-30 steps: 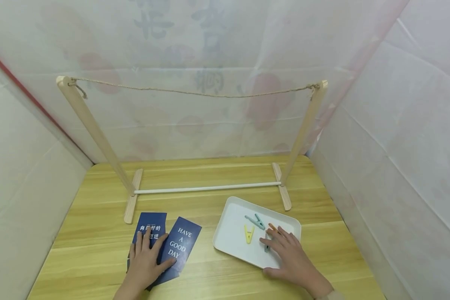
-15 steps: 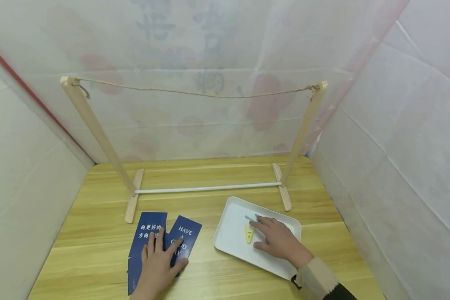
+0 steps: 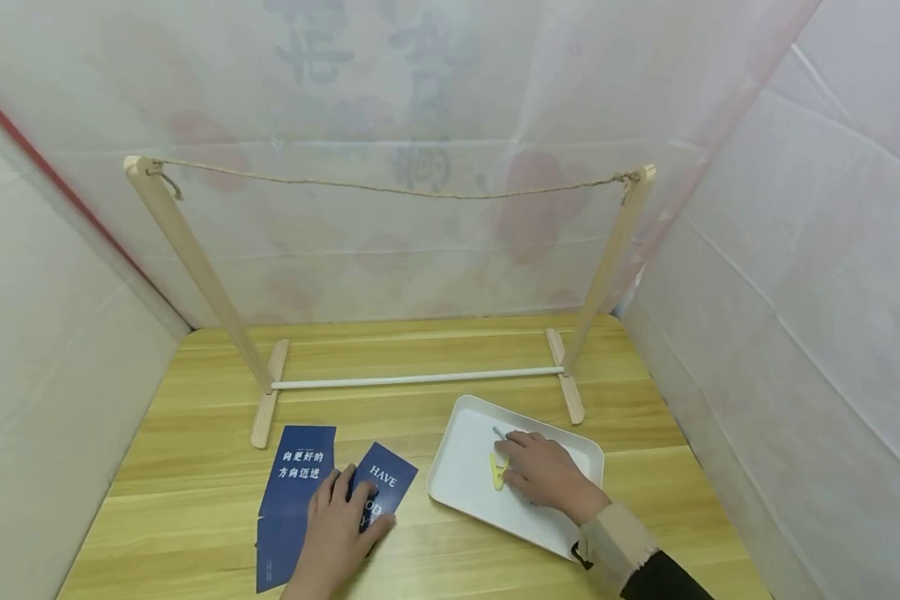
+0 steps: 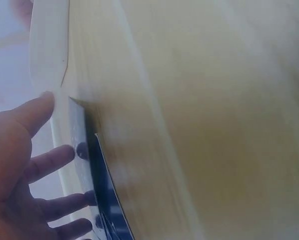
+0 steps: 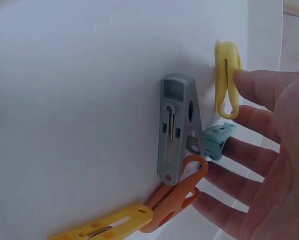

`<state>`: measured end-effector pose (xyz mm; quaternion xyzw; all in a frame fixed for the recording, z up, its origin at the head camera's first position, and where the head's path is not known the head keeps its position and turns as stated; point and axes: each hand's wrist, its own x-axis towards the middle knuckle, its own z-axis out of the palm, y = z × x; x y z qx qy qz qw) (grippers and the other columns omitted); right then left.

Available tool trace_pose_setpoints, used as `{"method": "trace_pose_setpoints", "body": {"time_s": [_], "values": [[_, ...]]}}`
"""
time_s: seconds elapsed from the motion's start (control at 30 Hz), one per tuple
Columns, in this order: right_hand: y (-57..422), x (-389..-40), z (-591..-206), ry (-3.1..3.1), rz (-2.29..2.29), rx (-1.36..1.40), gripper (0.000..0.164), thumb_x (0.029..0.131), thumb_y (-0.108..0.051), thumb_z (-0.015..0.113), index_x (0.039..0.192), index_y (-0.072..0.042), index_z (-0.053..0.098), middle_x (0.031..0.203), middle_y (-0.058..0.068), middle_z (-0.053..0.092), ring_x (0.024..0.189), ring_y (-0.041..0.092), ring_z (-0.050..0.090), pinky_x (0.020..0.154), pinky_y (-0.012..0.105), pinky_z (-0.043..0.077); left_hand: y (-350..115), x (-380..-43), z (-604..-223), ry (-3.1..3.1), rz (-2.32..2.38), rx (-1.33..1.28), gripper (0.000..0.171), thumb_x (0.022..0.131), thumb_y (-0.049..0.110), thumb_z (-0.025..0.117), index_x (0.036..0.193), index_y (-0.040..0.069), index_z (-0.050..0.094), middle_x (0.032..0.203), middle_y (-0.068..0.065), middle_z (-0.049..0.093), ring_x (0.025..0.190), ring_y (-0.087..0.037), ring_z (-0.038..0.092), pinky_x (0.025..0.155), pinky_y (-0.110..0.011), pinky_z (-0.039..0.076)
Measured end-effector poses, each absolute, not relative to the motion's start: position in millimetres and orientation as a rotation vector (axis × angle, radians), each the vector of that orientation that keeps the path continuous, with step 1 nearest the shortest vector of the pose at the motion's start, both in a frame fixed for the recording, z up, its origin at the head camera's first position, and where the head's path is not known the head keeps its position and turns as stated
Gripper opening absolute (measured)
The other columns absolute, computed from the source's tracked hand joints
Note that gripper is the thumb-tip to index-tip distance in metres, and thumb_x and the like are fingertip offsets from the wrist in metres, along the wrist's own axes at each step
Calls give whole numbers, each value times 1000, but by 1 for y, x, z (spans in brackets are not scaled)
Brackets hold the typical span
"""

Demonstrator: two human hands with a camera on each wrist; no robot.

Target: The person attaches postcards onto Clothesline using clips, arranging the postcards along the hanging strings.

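My left hand (image 3: 339,521) lies over a dark blue card (image 3: 396,477) lettered "HAVE A GOOD DAY"; in the left wrist view its extended fingertips touch the card's face. Left of it is another blue card (image 3: 300,458) with white Chinese characters, overlapping a further one. My right hand (image 3: 543,471) reaches down into a white tray (image 3: 453,471). In the right wrist view, its thumb and forefinger are at a yellow clothespin (image 5: 227,80), and the middle finger is at a teal clothespin (image 5: 219,140). Grey (image 5: 174,130), orange (image 5: 174,200) and yellow-orange (image 5: 104,225) clothespins lie nearby.
Behind the cards and tray stands a wooden frame: a left post (image 3: 195,258), a right post (image 3: 607,258), a white rod (image 3: 412,380) low down and a sagging twine (image 3: 412,195) between the post tops. White sheeting (image 3: 780,275) walls the table (image 3: 195,475).
My left hand has slid right onto the "HAVE A GOOD DAY" card, which has shifted slightly right and turned. My right hand has moved left and away from me across the tray toward the yellow and teal clothespins.
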<state>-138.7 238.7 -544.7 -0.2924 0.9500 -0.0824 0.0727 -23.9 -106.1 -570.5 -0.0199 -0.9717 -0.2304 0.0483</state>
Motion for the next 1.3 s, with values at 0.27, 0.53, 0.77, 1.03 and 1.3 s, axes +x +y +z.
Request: {"method": "trace_pose_setpoints", "body": {"time_s": [0.27, 0.53, 0.77, 1.03, 1.3], "values": [[239, -141, -546, 2929, -251, -889, 33, 96, -30, 66, 126, -17, 66, 113, -1, 67, 101, 20, 63, 78, 38, 53, -105, -27, -572, -2892, -610, -114, 61, 74, 40, 87, 126, 18, 63, 131, -22, 57, 120, -46, 49, 92, -67, 43], [237, -143, -546, 2949, -238, -870, 31, 90, -34, 73, 118, -21, 68, 93, -8, 61, 71, 8, 48, 60, 26, 42, -106, -32, -568, -2932, -745, -41, 70, 71, 32, 91, 133, 19, 61, 126, -16, 55, 109, -36, 52, 89, -55, 46], [237, -145, -543, 2970, -269, -866, 37, 85, -26, 80, 120, -25, 68, 116, -2, 59, 76, 8, 53, 65, 27, 47, -105, -36, -561, -2924, -879, 11, 74, 76, 23, 88, 141, 22, 54, 120, -9, 49, 81, -16, 53, 61, -27, 46], [238, -148, -546, 2984, -212, -876, 52, 80, -33, 84, 127, -23, 67, 108, -1, 62, 88, 15, 60, 77, 37, 52, -105, -36, -560, -2705, -1025, 21, 53, 93, 5, 69, 141, 14, 51, 99, 0, 50, 66, -4, 43, 53, -19, 37], [238, -151, -546, 2987, -189, -827, 55, 79, -37, 85, 128, -22, 66, 99, -3, 63, 83, 13, 58, 75, 35, 50, -109, -44, -550, -2336, -1610, 91, 42, 98, 1, 61, 138, 4, 51, 95, -2, 52, 59, -4, 42, 49, -21, 41]]}}
